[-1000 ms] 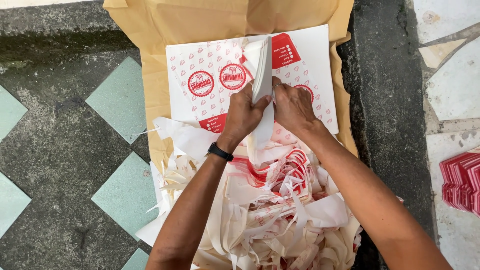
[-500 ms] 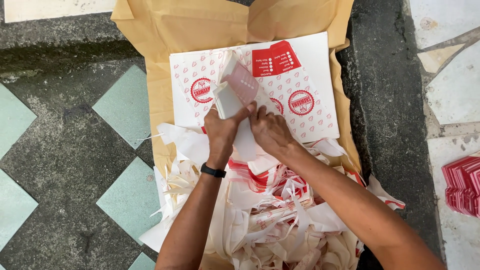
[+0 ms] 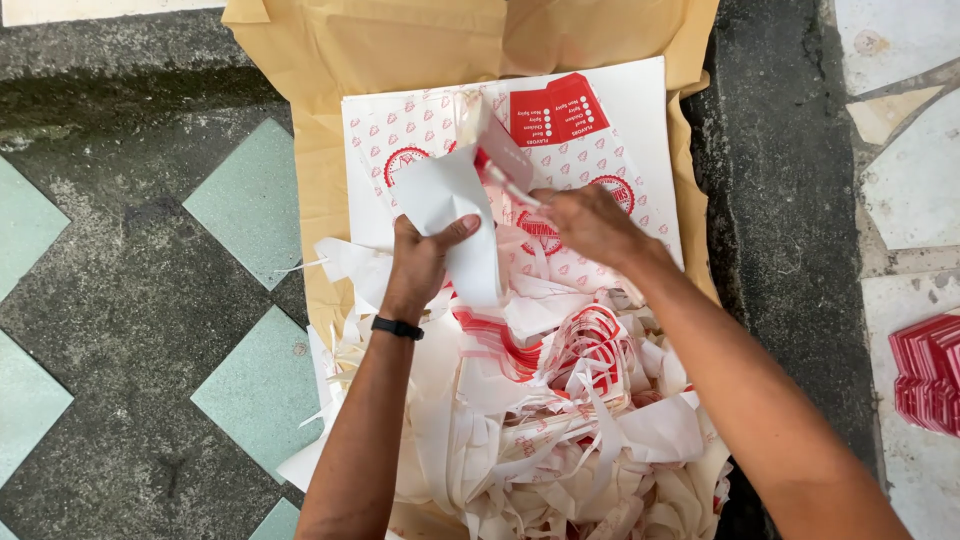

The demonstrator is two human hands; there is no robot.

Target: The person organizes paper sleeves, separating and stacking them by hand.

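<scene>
The left hand (image 3: 425,255) is closed on a white die-cut paper piece (image 3: 455,205), thumb across its front and fingers behind, so its grip is clamped on that piece, which is held up bent and partly folded just above the stack of printed sheets (image 3: 640,120). The right hand (image 3: 590,222) sits just to the right of the paper piece, its fingertips pinched together on the piece's upper right edge where a red printed strip shows; how firmly it grips cannot be told, but the fingers are together on the paper. A black wristband (image 3: 397,327) circles the left wrist. The stack of printed sheets lies flat beneath both hands, white with small red marks, round red emblems and a red panel near its far edge. It rests on brown wrapping paper (image 3: 400,50), which spreads beyond the stack on the far, left and right sides. Nearer the person than the stack, touching its near edge, is a heap of white and red paper offcuts (image 3: 560,420), loose strips and curled scraps under both forearms. Left of the stack, the floor (image 3: 120,300) shows grey stone with pale green diamond tiles. Well to the right of the stack, a small pile of red pieces (image 3: 930,370) lies at the edge of view.
</scene>
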